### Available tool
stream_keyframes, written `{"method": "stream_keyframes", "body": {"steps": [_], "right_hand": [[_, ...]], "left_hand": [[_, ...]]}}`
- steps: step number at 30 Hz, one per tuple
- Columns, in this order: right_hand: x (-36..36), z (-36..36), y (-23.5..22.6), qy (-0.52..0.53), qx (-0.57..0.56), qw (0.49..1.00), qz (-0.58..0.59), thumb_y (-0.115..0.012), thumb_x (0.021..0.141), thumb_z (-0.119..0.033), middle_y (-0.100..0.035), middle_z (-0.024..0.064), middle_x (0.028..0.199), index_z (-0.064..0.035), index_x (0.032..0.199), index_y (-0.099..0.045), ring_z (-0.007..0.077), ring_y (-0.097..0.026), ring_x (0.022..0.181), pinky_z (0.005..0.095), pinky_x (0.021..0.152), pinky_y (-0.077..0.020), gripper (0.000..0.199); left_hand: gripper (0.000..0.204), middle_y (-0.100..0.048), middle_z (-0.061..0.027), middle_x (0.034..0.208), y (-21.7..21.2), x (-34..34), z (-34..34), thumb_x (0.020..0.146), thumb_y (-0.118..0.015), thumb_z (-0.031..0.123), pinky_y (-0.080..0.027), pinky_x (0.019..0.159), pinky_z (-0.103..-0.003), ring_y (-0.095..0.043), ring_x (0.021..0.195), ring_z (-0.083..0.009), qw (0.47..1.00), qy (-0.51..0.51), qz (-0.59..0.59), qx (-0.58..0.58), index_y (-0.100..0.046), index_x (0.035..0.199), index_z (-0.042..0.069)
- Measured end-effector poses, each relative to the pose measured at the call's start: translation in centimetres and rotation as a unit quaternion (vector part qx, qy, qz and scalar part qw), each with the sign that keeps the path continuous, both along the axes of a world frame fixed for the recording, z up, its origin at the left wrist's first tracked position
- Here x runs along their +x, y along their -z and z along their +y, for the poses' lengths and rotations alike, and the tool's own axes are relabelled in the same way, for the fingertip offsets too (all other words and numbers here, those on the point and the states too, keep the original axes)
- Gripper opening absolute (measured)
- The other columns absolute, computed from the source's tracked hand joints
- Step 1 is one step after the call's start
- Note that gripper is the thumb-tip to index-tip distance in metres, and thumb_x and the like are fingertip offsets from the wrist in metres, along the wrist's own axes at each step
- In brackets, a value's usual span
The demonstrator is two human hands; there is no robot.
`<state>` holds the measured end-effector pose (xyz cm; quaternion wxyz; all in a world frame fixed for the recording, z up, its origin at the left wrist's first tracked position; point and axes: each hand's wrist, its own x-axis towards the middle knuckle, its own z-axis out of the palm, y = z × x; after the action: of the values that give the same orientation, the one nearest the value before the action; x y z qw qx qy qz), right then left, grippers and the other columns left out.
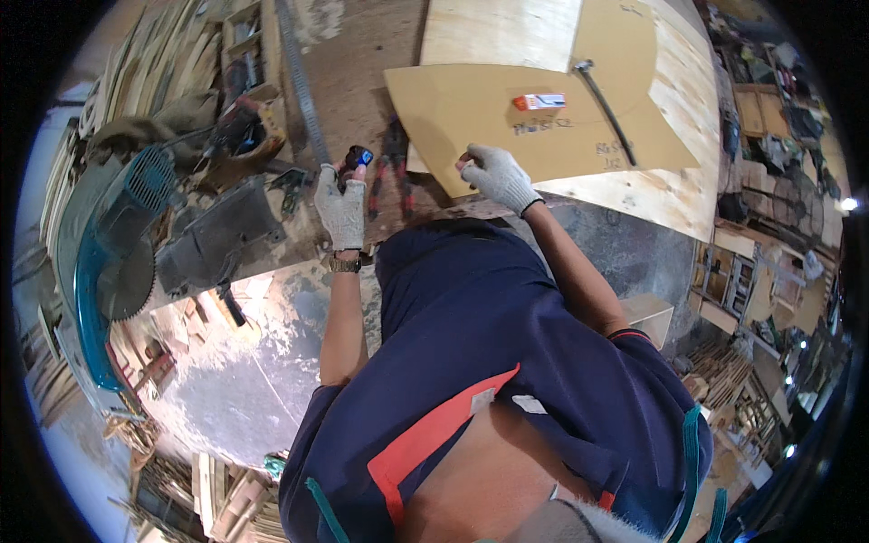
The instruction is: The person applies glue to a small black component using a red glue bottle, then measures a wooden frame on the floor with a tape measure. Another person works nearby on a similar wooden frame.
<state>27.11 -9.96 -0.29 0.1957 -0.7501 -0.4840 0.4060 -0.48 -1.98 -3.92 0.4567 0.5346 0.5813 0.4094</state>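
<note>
My left hand [341,206], in a grey knit glove with a watch at the wrist, holds a small black and blue object [358,158] above the workbench edge. My right hand [494,176], also gloved, pinches the near edge of a thin tan board [471,113] lying on a plywood sheet [688,100]. On the tan board rest an orange and white marker-like item [539,101] and a dark metal bar [605,104]. Red-handled pliers [391,167] lie between my two hands.
A teal mitre saw [109,244] with its round blade stands at the left of the bench. A long metal rule [303,81] runs up the bench. Wood offcuts and stacked timber [226,498] crowd the dusty floor; shelves of wooden parts [751,271] stand at the right.
</note>
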Motion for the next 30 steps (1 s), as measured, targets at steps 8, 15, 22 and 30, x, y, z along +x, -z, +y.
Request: {"method": "stream_keyframes", "body": {"steps": [8,15,22,30], "right_hand": [[15.0,-1.3,3.2,0.078,0.123,0.926,-0.348,-0.071,0.082,-0.018,-0.053,0.0152,0.145,-0.0166,0.138,-0.054,0.0378,-0.057,0.123,0.0461,0.094,-0.0536,0.058],[17.9,1.2,5.6,-0.044,0.163,0.915,-0.367,-0.071,0.082,-0.011,-0.062,0.0111,0.125,-0.0154,0.125,-0.060,0.0350,-0.058,0.118,0.0470,0.093,-0.0539,0.045],[14.4,-3.4,2.3,-0.001,0.270,0.938,-0.217,-0.079,0.076,-0.020,-0.065,0.0095,0.106,-0.0107,0.107,-0.061,0.0321,-0.062,0.103,0.0458,0.085,-0.0543,0.037],[13.1,-8.0,-1.3,-0.074,0.286,0.936,-0.193,-0.083,0.070,-0.017,-0.066,0.0127,0.103,-0.0075,0.107,-0.061,0.0322,-0.065,0.104,0.0419,0.084,-0.0555,0.044]], "left_hand": [[0.033,-0.067,-0.0140,0.097,3.6,11.4,-3.2,0.082,-0.078,0.019,-0.052,0.074,-0.037,-0.065,0.077,-0.0284,0.971,0.199,0.101,0.085,-0.069,0.108,0.002],[0.040,-0.065,-0.0145,0.100,4.9,17.3,-2.1,0.080,-0.078,0.026,-0.053,0.075,-0.042,-0.065,0.088,-0.0338,0.913,0.262,0.269,0.163,-0.066,0.110,0.004],[0.047,-0.064,-0.0145,0.102,-0.6,18.7,-5.1,0.083,-0.080,0.026,-0.054,0.076,-0.040,-0.066,0.091,-0.0309,0.948,0.191,0.171,0.190,-0.062,0.119,0.002],[0.025,-0.062,-0.0137,0.088,-5.4,21.9,-6.3,0.088,-0.074,0.017,-0.052,0.071,-0.035,-0.065,0.079,-0.0251,0.930,0.315,0.090,0.165,-0.070,0.106,0.000]]}}
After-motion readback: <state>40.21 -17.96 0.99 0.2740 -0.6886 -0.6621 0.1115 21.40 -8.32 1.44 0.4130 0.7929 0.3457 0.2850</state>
